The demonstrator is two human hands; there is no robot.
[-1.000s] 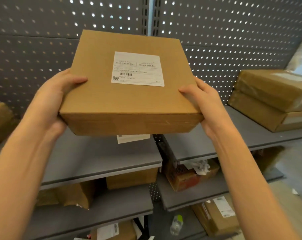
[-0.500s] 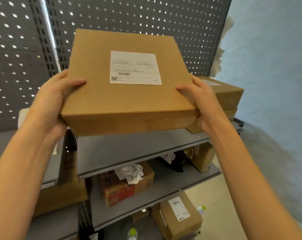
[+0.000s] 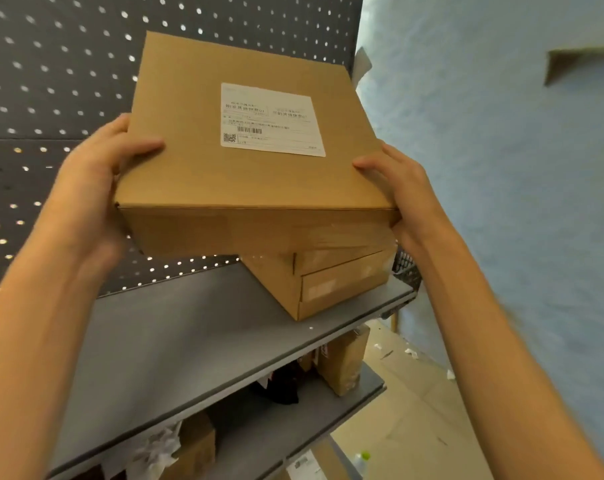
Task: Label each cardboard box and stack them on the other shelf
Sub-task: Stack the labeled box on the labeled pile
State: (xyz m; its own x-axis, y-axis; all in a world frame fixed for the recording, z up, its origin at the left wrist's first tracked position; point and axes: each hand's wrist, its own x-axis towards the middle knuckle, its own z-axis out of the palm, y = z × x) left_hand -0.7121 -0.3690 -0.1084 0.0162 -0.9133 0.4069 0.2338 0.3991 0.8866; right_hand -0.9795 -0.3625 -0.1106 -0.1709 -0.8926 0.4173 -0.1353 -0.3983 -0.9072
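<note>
Both hands, left hand [image 3: 96, 188] & right hand [image 3: 402, 195], gripping labelled box [image 3: 245, 188], now above stacked boxes [image 3: 331, 282] vs 0.5 s ago

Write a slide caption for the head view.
Both hands, left hand and right hand, hold a labelled box above two stacked boxes.

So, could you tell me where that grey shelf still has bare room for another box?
The grey shelf lies bare from the stacked boxes leftward to the pegboard and front edge. Its right end is crowded by that stack, with the held box above it.
</note>
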